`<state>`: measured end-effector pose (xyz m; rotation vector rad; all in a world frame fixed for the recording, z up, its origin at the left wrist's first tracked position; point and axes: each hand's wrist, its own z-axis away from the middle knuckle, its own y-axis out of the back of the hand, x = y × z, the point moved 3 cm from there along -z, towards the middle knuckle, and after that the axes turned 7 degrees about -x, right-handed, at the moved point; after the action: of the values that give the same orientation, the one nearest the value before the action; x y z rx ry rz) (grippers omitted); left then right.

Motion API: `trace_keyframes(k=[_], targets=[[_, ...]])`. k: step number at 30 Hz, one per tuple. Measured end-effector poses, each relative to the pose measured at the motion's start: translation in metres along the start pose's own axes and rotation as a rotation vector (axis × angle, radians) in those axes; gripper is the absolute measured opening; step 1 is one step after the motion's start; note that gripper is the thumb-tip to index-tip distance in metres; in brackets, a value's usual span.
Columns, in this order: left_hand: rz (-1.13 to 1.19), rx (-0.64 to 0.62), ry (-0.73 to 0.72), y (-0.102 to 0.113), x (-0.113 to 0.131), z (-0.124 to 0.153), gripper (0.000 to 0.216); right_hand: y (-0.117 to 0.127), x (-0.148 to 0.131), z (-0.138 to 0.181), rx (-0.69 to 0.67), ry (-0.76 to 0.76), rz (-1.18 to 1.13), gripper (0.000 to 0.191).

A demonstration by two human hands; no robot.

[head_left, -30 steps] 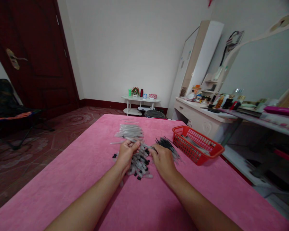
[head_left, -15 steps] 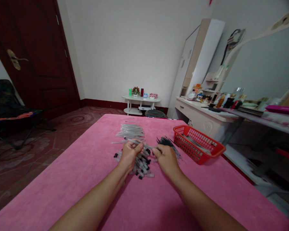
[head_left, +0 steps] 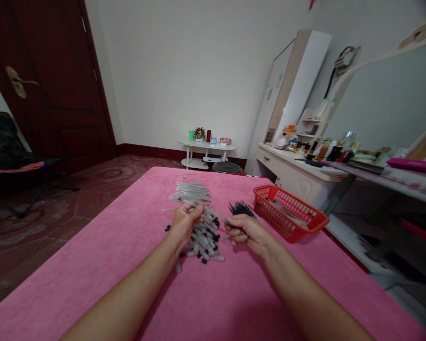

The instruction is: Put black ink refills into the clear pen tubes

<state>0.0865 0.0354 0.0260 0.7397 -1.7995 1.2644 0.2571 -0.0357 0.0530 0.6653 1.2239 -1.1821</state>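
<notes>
My left hand (head_left: 186,222) is closed in a pinch on a thin translucent pen barrel (head_left: 208,210), which lies slantwise over the pile below and is partly hidden by the fingers. My right hand (head_left: 246,231), apart from the left, has its fingers curled round a small pale piece (head_left: 225,221) that looks like a pen cap. Between and below the hands is a heap of clear pen caps (head_left: 203,242) and small black plugs. Beyond my left hand lies a stack of clear pen barrels (head_left: 191,190). Thin black-tipped refills (head_left: 240,207) lie bunched just behind my right hand.
A red plastic basket (head_left: 291,213) with thin tubes in it stands at the right edge of the pink-covered table (head_left: 102,279). Behind are a small white stand (head_left: 208,146) and a cosmetics-laden dresser (head_left: 298,168). A folding chair (head_left: 17,166) is at left.
My hands have drawn apart; before, both were on the same pen barrel. My right hand has moved slightly right and turned, its curled fingers now showing.
</notes>
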Motion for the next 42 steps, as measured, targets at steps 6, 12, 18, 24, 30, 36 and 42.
trace_keyframes(k=[6, 12, 18, 24, 30, 36, 42], targets=[[0.025, 0.131, -0.043, 0.026, 0.005, -0.011, 0.037, 0.012, -0.006, 0.002, 0.104, 0.072, -0.011, 0.029], [-0.004, 0.052, -0.007, 0.002, -0.003, -0.003, 0.037, 0.0, 0.0, -0.007, 0.15, 0.209, 0.184, 0.04], [-0.01, 0.043, 0.023, -0.005, -0.005, 0.001, 0.034, -0.002, -0.003, -0.008, 0.248, 0.317, 0.506, 0.04], [0.015, 0.048, 0.068, -0.01, -0.008, 0.004, 0.034, -0.004, -0.005, -0.002, 0.482, 0.422, 0.944, 0.031], [0.078, 0.028, 0.144, -0.018, -0.013, 0.008, 0.034, -0.024, -0.015, 0.014, 0.715, 0.441, 1.442, 0.024], [0.133, -0.039, 0.175, -0.023, -0.013, 0.011, 0.035, -0.03, -0.013, 0.018, 0.753, 0.467, 1.556, 0.02], [0.131, -0.057, 0.159, -0.021, -0.009, 0.011, 0.036, -0.035, -0.013, 0.018, 0.733, 0.457, 1.397, 0.027]])
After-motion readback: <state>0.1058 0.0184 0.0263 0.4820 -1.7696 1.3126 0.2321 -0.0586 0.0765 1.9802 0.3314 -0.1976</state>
